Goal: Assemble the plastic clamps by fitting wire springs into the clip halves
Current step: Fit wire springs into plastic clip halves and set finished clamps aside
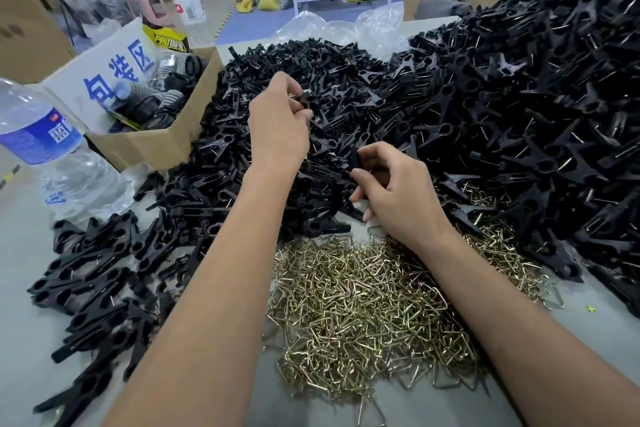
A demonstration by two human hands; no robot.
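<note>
Spreading across the pale grey surface (pixel 20 253) nearest the camera is a loose heap of brass-coloured bent wire springs (pixel 363 305), lying between the two bare forearms. To its left sits a scatter of assembled black plastic clamps (pixel 93 281), jaws pointing in mixed directions.

Just beyond the springs, the right hand (pixel 394 194) hovers low over the pile edge, its fingers (pixel 360 177) curled round a black plastic clip half (pixel 355 158) that stands roughly upright. Farther up, the left hand (pixel 280 121) is raised over the heap, its fingers (pixel 294 87) pinching another small black clip piece (pixel 305 97); whether a spring is already in either piece cannot be told.

Behind both hands lies a broad mound of loose black clip halves (pixel 329 80), and to the right a taller bank of black clamps with wire showing (pixel 536 97).

At the left edge stands a clear plastic water bottle with a blue label (pixel 41 135), beside an open cardboard box of black ribbed parts (pixel 162 135) bearing a white sign with blue characters (pixel 114 73). A second clear bottle (pixel 188 7) stands behind the box.
</note>
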